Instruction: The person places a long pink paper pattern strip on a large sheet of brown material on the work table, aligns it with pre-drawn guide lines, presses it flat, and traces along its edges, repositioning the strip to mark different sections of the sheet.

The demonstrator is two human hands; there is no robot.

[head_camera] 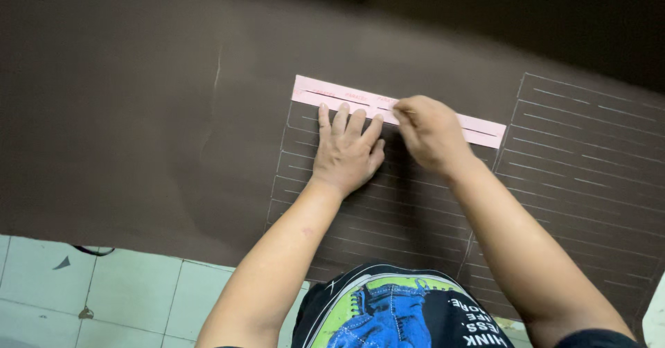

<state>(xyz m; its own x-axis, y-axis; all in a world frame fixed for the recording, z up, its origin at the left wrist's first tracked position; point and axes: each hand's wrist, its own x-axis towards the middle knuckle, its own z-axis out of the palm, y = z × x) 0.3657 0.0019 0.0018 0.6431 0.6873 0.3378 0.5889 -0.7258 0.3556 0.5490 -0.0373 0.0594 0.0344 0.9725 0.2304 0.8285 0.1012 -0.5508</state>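
The pink paper strip (478, 130), a long narrow template, lay flat on the dark brown fabric (138, 112), running at a slight slant toward the far edge of the bench, above a block of chalked parallel lines (388, 216). It appeared light, thin and easily creased; on smooth cloth it would likely slide unless pressed down along its length. The best hold was judged to be flat pressure from above, not a pinch at the ends, which could buckle it.

The left hand (346, 150) lay palm down, fingers spread and extended, with the fingertips resting on the strip's near edge, pinning it without closing around anything. The right hand (429, 133) was curled over the middle of the strip, fingers bunched at its upper edge; whether the grip held a marking tool could not be told, as the fingers hid it.

The fabric looked soft and limp, draped over the near edge of the bench toward the tiled floor (104, 292). A second block of chalk lines (589, 154) lay toward the right edge. The person's printed black shirt (395, 310) showed at the near side.
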